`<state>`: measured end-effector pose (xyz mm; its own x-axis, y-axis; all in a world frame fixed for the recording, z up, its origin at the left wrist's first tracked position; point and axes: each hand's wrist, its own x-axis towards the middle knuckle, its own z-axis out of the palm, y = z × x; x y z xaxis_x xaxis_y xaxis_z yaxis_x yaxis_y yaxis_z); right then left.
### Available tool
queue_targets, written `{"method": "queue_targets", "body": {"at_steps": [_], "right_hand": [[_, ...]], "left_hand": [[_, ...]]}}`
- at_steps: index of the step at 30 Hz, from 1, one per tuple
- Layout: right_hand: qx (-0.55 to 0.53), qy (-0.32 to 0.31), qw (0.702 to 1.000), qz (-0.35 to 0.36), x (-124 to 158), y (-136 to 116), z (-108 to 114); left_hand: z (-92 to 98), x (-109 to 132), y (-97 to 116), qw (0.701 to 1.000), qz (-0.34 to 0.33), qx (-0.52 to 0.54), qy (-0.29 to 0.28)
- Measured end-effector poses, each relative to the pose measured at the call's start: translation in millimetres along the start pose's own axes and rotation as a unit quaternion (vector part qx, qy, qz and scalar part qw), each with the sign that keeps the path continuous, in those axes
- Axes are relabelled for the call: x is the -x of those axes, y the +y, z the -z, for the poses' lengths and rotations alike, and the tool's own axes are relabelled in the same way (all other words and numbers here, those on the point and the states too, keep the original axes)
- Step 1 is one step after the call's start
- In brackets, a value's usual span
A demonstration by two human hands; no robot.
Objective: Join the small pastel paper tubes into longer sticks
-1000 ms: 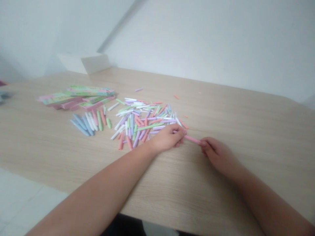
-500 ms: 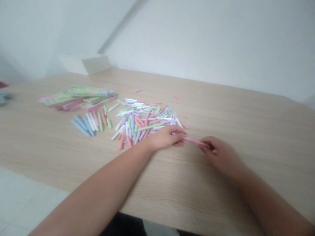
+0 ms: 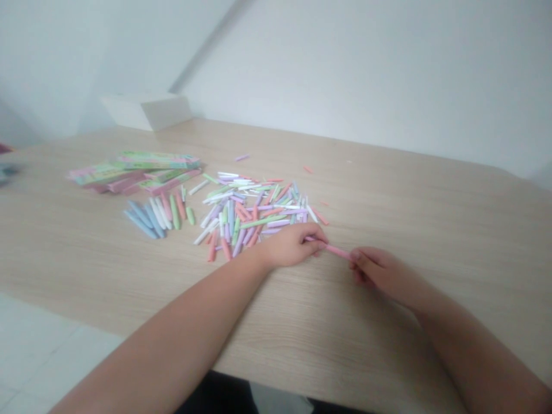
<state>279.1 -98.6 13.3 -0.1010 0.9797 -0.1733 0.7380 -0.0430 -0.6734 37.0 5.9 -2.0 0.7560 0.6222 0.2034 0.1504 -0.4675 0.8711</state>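
Note:
A thin pink stick [image 3: 338, 251] lies just above the wooden table [image 3: 388, 190], held at both ends. My left hand [image 3: 293, 247] pinches its left end, fingers curled. My right hand [image 3: 379, 273] grips its right end, fingers closed round it. Just left of my left hand spreads a loose pile of pastel sticks [image 3: 254, 210] in pink, green, purple, white and orange.
A row of finished pastel pens [image 3: 157, 213] lies left of the pile. Flat pink and green packets [image 3: 133, 169] are stacked behind them. A white box [image 3: 149, 110] stands at the back left by the wall. The table's near edge runs across the lower frame.
The pink stick showing between my hands has become shorter. My right hand has closed in toward my left; the left hand has barely moved.

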Motion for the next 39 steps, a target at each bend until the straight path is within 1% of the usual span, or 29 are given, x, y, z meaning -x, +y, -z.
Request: {"method": "queue_targets", "body": {"at_steps": [2,4,6,7,8,10,11,13,14,17,19,21,23,24,25,26,27,28,30,32,33,34,36,39], "right_hand": [[-0.069,-0.018,0.997,-0.04,-0.3,-1.3,-2.3],[-0.115,-0.03,0.99,-0.078,0.0,-4.1,-4.7],[-0.135,-0.033,0.986,-0.096,0.3,-6.7,-6.2],[-0.126,-0.028,0.987,-0.091,0.3,-7.5,-6.5],[-0.1,-0.012,0.992,-0.076,0.2,-7.8,-6.4],[-0.008,0.048,0.999,-0.025,-0.3,-7.2,-5.2],[0.047,0.079,0.996,0.006,-0.6,-6.5,-4.3],[0.14,0.128,0.98,0.062,-1.2,-4.8,-2.3],[0.173,0.142,0.971,0.085,-1.5,-4.2,-1.3],[0.238,0.149,0.95,0.139,-1.6,-3.6,0.7],[0.243,0.136,0.951,0.131,-1.4,-4.1,0.6],[0.192,0.099,0.973,0.081,-1.3,-4.9,-0.6],[0.075,0.033,0.997,0.014,-1.1,-6.0,-2.2],[0.006,-0.003,1.0,-0.018,-1.0,-6.7,-2.9],[-0.058,-0.03,0.997,-0.044,-0.8,-7.3,-3.6],[-0.106,-0.041,0.992,-0.062,-0.5,-7.9,-4.1],[-0.127,-0.038,0.989,-0.068,-0.2,-8.5,-4.3],[-0.115,-0.016,0.992,-0.058,0.3,-8.8,-4.4],[-0.018,0.064,0.998,-0.011,1.2,-8.9,-3.7],[0.105,0.135,0.984,0.043,2.1,-8.4,-2.4],[0.153,0.154,0.974,0.063,2.6,-8.2,-1.5],[0.189,0.161,0.966,0.075,3.0,-8.0,-0.7],[0.232,0.144,0.959,0.081,3.9,-8.1,1.0],[0.229,0.097,0.967,0.059,5.3,-8.9,3.1]], "left_hand": [[2.1,0.5,0.0,0.999,-0.023,-0.036,0.0],[4.2,1.1,0.3,0.996,-0.046,-0.077,-0.005],[6.0,1.5,0.8,0.991,-0.064,-0.118,-0.01],[6.5,1.5,1.0,0.988,-0.072,-0.138,-0.012],[6.9,1.3,1.1,0.985,-0.077,-0.154,-0.01],[6.9,0.8,0.7,0.982,-0.073,-0.174,0.001],[6.7,0.6,0.2,0.982,-0.065,-0.178,0.006],[6.0,0.1,-1.4,0.983,-0.046,-0.178,0.011],[5.6,0.0,-2.4,0.983,-0.041,-0.177,0.008],[4.1,-0.2,-6.1,0.984,-0.051,-0.172,-0.002],[3.1,-0.4,-8.4,0.983,-0.065,-0.172,0.003],[2.4,-0.8,-9.6,0.981,-0.079,-0.179,0.011],[2.1,-1.1,-9.2,0.978,-0.095,-0.188,0.01],[2.0,-1.2,-8.5,0.976,-0.105,-0.19,0.009],[2.1,-1.3,-7.7,0.975,-0.114,-0.192,0.008],[2.1,-1.3,-6.8,0.974,-0.12,-0.194,0.009],[2.2,-1.3,-6.1,0.973,-0.124,-0.195,0.013],[2.2,-1.3,-5.7,0.973,-0.124,-0.196,0.017],[1.8,-1.2,-5.9,0.973,-0.116,-0.196,0.025],[1.1,-1.0,-7.0,0.975,-0.104,-0.194,0.029],[0.6,-0.8,-7.5,0.976,-0.1,-0.193,0.029],[0.2,-0.6,-7.7,0.976,-0.098,-0.192,0.028],[-0.6,-0.2,-7.3,0.975,-0.1,-0.195,0.025],[-1.3,0.4,-4.1,0.973,-0.107,-0.205,0.024]]}}
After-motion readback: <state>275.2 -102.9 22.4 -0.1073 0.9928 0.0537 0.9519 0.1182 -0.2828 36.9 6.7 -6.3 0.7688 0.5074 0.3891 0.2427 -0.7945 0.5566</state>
